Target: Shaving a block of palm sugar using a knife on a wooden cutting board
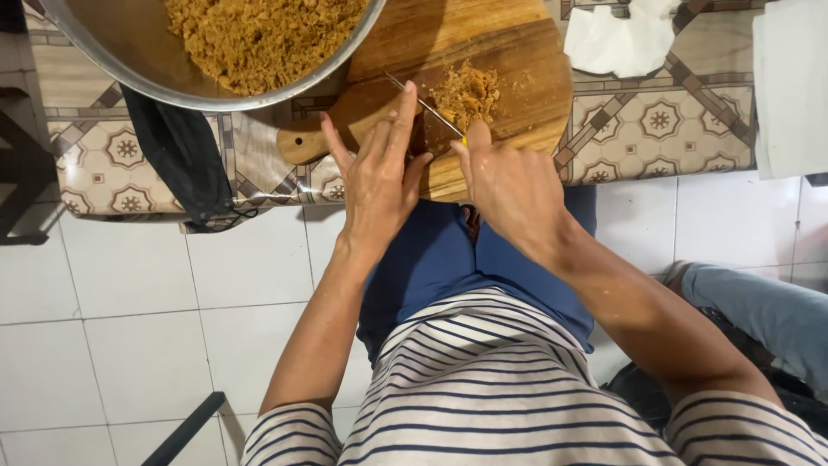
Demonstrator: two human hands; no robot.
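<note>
Your right hand (509, 185) sits just right of the frame's middle, closed around the handle of a thin knife (423, 103). Its blade runs up and to the left across the round wooden cutting board (517, 52), which lies on the desk (655, 121) at upper centre. The blade's far end touches the left edge of a small heap of brown crumbly shavings (467, 91) on the board.

Your left hand (379, 177) lies just left of the right one, fingers spread and flat, pressing down on a dark brown block (427, 140) at the board's lower edge. The block is mostly hidden under your fingers, so you can see little of its shape. That hand grips nothing; it rests open on the block.

At the upper left a large metal bowl (86, 52) holds a big mound of the same brown crumbs (259, 34), its rim overlapping the board's handle. A dark cloth (185, 164) hangs off the desk edge below the bowl. White crumpled paper (621, 39) lies at the upper right, beside a white sheet (789, 86) at the frame's right edge.
</note>
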